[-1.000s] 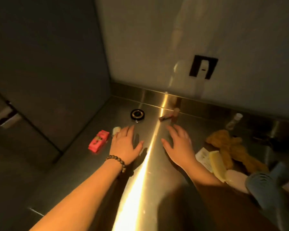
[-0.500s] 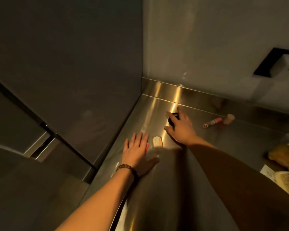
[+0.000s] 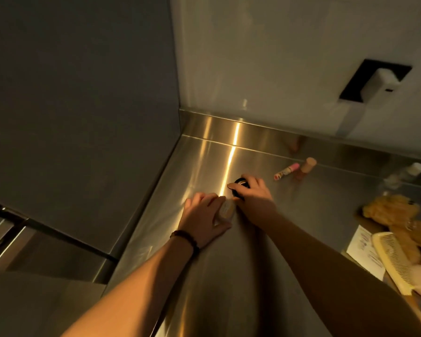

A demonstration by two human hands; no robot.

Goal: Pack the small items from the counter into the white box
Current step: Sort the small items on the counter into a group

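Observation:
My right hand [image 3: 253,197] curls its fingers round a small round black compact [image 3: 240,183] on the steel counter [image 3: 326,210]. Beside it, my left hand [image 3: 203,218] lies over a small cream oval item [image 3: 226,209]; fingers cover part of it and the thumb lies below it. A pink tube [image 3: 286,171] and a tan capped bottle [image 3: 305,168] stand farther back near the wall. The white box is not in view. The red packet seen earlier is hidden, probably under my left hand.
At the right edge lie a brown plush toy [image 3: 394,212], a cream comb [image 3: 394,260], a printed paper [image 3: 365,251] and a small clear bottle with a white cap [image 3: 406,173]. A grey cabinet wall [image 3: 83,117] bounds the counter on the left.
The view swung left and nearer. My right hand reached forward and closed round the black compact; my left hand slid right onto the cream oval item.

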